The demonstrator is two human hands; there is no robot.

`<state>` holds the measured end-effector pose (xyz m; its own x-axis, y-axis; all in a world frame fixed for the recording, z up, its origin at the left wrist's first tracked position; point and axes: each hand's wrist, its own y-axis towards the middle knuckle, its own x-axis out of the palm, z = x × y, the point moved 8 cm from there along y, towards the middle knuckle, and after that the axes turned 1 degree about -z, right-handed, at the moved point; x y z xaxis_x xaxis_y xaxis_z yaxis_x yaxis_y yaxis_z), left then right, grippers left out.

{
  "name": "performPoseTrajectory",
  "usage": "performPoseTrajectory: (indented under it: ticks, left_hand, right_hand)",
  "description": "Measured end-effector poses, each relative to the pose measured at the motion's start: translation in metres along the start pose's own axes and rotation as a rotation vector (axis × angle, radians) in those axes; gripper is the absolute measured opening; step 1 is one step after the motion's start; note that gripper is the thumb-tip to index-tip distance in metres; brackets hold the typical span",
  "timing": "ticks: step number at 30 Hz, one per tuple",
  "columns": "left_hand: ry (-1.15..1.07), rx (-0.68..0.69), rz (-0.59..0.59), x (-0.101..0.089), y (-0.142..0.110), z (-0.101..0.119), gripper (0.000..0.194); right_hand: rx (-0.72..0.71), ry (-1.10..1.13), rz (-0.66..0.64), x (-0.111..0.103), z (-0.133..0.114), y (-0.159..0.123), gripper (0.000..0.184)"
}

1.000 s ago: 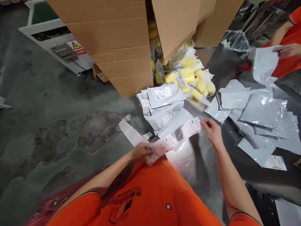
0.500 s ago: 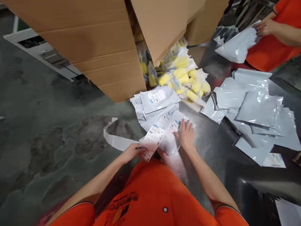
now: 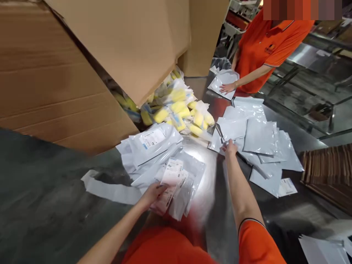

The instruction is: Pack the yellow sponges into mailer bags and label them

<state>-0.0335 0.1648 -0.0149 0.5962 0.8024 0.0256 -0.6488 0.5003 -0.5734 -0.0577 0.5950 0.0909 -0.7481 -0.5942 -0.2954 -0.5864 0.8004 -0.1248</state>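
My left hand (image 3: 154, 193) is closed on a strip of printed shipping labels (image 3: 173, 171), and its backing trails off to the left as a white paper tail (image 3: 111, 191). Under the labels lie grey plastic mailers (image 3: 196, 170), stacked with a labelled mailer (image 3: 154, 141). My right hand (image 3: 230, 147) is stretched forward to the pile of mailers on the right. Its fingers are closed on the near edge of a grey poly mailer (image 3: 233, 127); the fingertips are partly hidden.
Yellow items in clear wrapping (image 3: 178, 108) spill from a large cardboard box (image 3: 55, 84). Across the metal table (image 3: 207, 183) a co-worker (image 3: 255, 55) presses a hand on a mailer (image 3: 224, 79). Stacked flat cardboard (image 3: 327, 165) stands at the right, near a loose label sheet (image 3: 287, 187).
My right hand has left the labelled mailer and reached right to the mailer pile. My left hand still holds the label strip. The view has turned right, and the co-worker's mailer now lies on the table.
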Motion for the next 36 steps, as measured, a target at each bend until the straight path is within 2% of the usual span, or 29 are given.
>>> performPoseTrajectory:
  ticks: [2, 4, 6, 7, 8, 10, 13, 16, 18, 20, 21, 23, 25, 26, 28, 29, 31, 33, 35, 36]
  left_hand:
    - [0.001, -0.015, 0.047, -0.009, 0.003, -0.004, 0.045]
    - [-0.054, -0.057, 0.055, -0.016, -0.004, -0.009, 0.045]
    - [-0.184, -0.103, 0.029, -0.022, -0.020, -0.010, 0.050]
    - [-0.261, -0.118, 0.016, -0.026, -0.030, -0.009, 0.053]
    - [-0.335, -0.120, 0.013, -0.030, -0.040, -0.007, 0.055]
    - [-0.453, -0.109, 0.049, -0.044, -0.060, -0.003, 0.056]
    - [-0.571, -0.072, 0.162, -0.072, -0.084, -0.004, 0.054]
    - [-0.654, -0.016, 0.240, -0.092, -0.104, -0.008, 0.048]
    - [-0.656, 0.008, 0.272, -0.097, -0.116, -0.010, 0.046]
    - [-0.574, 0.012, 0.268, -0.093, -0.129, -0.012, 0.045]
    - [-0.498, 0.014, 0.246, -0.088, -0.134, -0.011, 0.045]
    - [-0.323, 0.021, 0.153, -0.071, -0.143, -0.011, 0.045]
    - [-0.179, 0.015, 0.035, -0.051, -0.149, -0.014, 0.045]
    - [-0.135, 0.010, -0.021, -0.042, -0.151, -0.016, 0.045]
    - [-0.092, 0.006, -0.112, -0.028, -0.155, -0.021, 0.046]
    - [-0.077, 0.011, -0.149, -0.024, -0.158, -0.021, 0.046]
    - [-0.063, 0.050, -0.202, -0.019, -0.162, -0.016, 0.046]
    - [-0.081, 0.129, -0.190, -0.022, -0.166, -0.002, 0.062]
    - [-0.110, 0.234, -0.097, -0.030, -0.166, 0.019, 0.078]
    - [-0.102, 0.267, -0.031, -0.035, -0.164, 0.028, 0.072]
  right_hand:
    - [0.109, 0.077, 0.044, -0.014, -0.002, 0.033, 0.031]
    - [0.193, 0.169, 0.043, -0.009, -0.004, 0.046, 0.029]
    - [0.231, 0.270, 0.008, 0.006, -0.008, 0.037, 0.035]
    - [0.243, 0.318, -0.016, 0.016, -0.010, 0.023, 0.038]
    - [0.244, 0.369, -0.049, 0.025, -0.011, 0.003, 0.040]
    - [0.218, 0.470, -0.145, 0.044, -0.014, -0.054, 0.039]
    - [0.194, 0.522, -0.355, 0.073, -0.003, -0.169, 0.037]
    - [0.291, 0.322, -0.537, 0.102, 0.041, -0.272, 0.037]
    - [0.278, 0.014, -0.628, 0.108, 0.069, -0.308, 0.037]
    - [0.181, -0.346, -0.765, 0.104, 0.081, -0.320, 0.040]
    - [0.120, -0.500, -0.816, 0.098, 0.079, -0.318, 0.042]
    - [0.004, -0.617, -0.817, 0.083, 0.058, -0.303, 0.043]
    - [-0.082, -0.449, -0.781, 0.077, 0.019, -0.288, 0.046]
    - [-0.101, -0.306, -0.825, 0.081, 0.001, -0.286, 0.054]
    - [-0.104, -0.080, -1.026, 0.100, -0.029, -0.298, 0.067]
    - [-0.088, -0.043, -1.117, 0.111, -0.036, -0.308, 0.063]
    - [-0.070, -0.088, -1.166, 0.125, -0.039, -0.324, 0.045]
    - [-0.094, -0.161, -1.125, 0.132, -0.035, -0.337, 0.036]
    - [-0.134, -0.196, -1.108, 0.133, -0.029, -0.352, 0.035]
    - [-0.159, -0.203, -1.108, 0.133, -0.028, -0.360, 0.035]
